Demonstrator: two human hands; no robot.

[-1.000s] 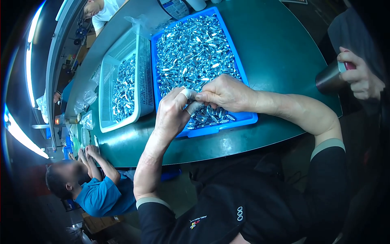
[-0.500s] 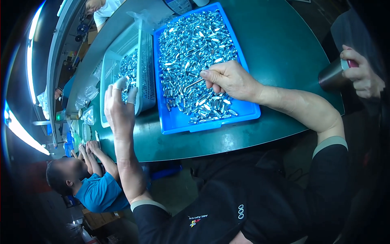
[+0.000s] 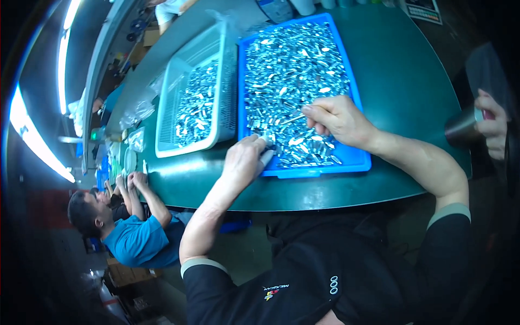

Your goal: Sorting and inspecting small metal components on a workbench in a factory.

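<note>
Small shiny metal pieces (image 3: 295, 65) cover a blue tray (image 3: 355, 95) on the green table. My right hand (image 3: 341, 122) is closed over the tray's right part, pinching a thin metal rod (image 3: 294, 118) that points left above the pieces. At the tray's near left corner is my left hand (image 3: 244, 161), with pale covers on its fingertips. Its thumb stands apart from the fingers beside the pieces, and nothing shows clearly between them. Left of the tray stands a pale plastic basket (image 3: 215, 138) with more metal pieces (image 3: 197, 108) inside.
Clear plastic bags (image 3: 136, 112) lie left of the basket. A person in a blue shirt (image 3: 138, 241) sits at the table on the left. At the right, another person's hand (image 3: 492, 124) holds a metal cup (image 3: 460, 129). Containers (image 3: 303, 6) stand at the far edge.
My left hand has moved right from above the basket to the tray's near left corner. My right hand keeps the rod over the tray. The whole view has shifted.
</note>
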